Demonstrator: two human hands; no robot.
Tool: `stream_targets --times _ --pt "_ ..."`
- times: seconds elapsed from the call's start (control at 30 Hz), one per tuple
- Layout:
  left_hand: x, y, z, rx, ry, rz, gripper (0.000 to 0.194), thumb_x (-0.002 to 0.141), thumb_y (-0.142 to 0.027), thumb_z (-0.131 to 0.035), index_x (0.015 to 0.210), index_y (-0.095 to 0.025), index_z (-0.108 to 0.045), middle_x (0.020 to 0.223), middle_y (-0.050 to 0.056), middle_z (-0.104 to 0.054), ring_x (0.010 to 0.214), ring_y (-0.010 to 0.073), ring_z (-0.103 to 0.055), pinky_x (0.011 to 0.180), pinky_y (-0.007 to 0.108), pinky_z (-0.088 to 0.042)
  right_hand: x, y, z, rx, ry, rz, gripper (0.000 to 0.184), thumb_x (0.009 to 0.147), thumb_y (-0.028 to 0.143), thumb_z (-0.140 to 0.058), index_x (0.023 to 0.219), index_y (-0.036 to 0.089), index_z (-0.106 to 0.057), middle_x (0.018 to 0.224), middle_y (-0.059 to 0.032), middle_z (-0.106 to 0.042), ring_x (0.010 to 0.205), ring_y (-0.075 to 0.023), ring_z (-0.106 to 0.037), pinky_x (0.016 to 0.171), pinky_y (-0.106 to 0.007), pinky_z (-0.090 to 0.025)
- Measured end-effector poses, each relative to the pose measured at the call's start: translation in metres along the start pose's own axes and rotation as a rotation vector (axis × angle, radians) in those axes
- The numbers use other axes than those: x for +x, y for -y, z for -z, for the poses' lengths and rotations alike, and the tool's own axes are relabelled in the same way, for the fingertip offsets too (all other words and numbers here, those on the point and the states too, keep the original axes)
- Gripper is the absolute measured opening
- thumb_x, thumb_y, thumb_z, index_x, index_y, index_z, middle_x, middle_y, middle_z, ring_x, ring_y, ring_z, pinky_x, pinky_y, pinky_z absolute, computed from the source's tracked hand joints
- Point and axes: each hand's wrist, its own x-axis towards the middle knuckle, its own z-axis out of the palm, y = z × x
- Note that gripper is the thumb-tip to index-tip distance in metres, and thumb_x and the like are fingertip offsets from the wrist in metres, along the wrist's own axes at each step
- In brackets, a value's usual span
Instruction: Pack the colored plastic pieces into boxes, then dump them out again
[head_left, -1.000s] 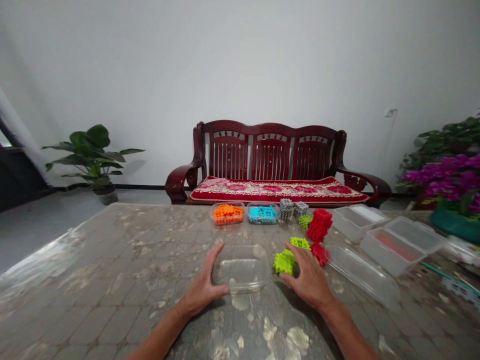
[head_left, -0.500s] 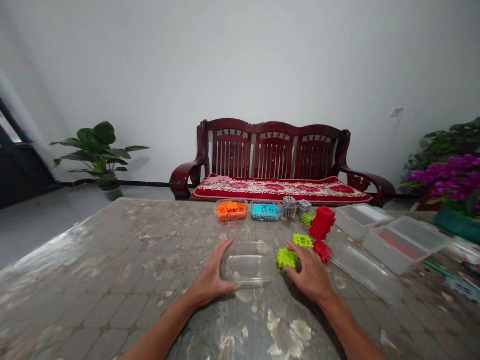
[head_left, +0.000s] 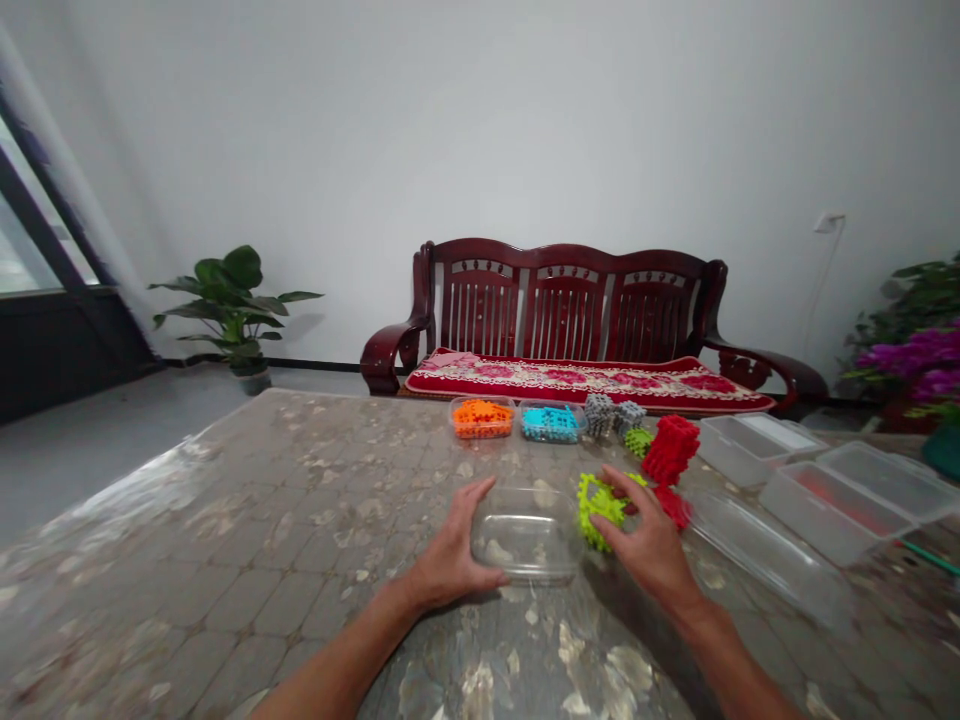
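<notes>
Your left hand (head_left: 454, 550) holds the clear tub (head_left: 525, 545) at one end; your right hand (head_left: 651, 548) pinches a green block (head_left: 597, 508). Pick-up step, seemingly; next move calls for a firm pinch.

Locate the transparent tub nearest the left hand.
In the head view, the transparent tub is on the table, low and just right of centre, between the left hand and the green piece.
</notes>
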Motion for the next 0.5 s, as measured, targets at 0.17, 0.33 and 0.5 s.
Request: stream_targets --times 0.17,0.33,0.5 --pt "-0.002 -0.004 -0.009 -0.022 -0.011 -0.008 0.122 0.058 -0.029 -0.094 0.160 -0.023 -0.027 0.152 0.014 -0.040 0.141 0.0373 -0.043 0.123 0.056 -0.033 0.002 0.050 -0.013 0.012 0.233 0.064 0.062 0.073 0.024 -0.066 0.135 0.025 -0.065 0.124 -0.0074 -0.073 0.105 -0.0249 -0.068 0.094 -0.040 -0.054" --pt "-0.002 -0.005 -0.011 -0.049 -0.026 -0.021 0.125 0.060 -0.034 -0.094 0.162 -0.023 -0.022 0.152 0.015 -0.039 0.140 0.0374 -0.044 0.121 0.058 -0.036 0.004 0.078 -0.034 -0.097 0.483 0.204 0.067 0.069 0.013 -0.065 0.136 0.023 -0.066 0.132 -0.0086 -0.072 0.123 -0.0274 -0.063 0.111 -0.042 -0.044" --pt "-0.002 -0.001 -0.012 -0.064 -0.028 -0.034 0.129 0.058 -0.037 -0.096 0.162 -0.024 -0.022 0.155 0.015 -0.039 0.143 0.0398 -0.042 0.123 0.060 -0.032 0.007 0.081 -0.051 -0.122 0.578 0.260 0.066 0.068 0.012 -0.062 0.134 0.022 -0.067 0.131 -0.0081 -0.073 0.119 -0.0273 -0.065 0.108 -0.041 -0.046"
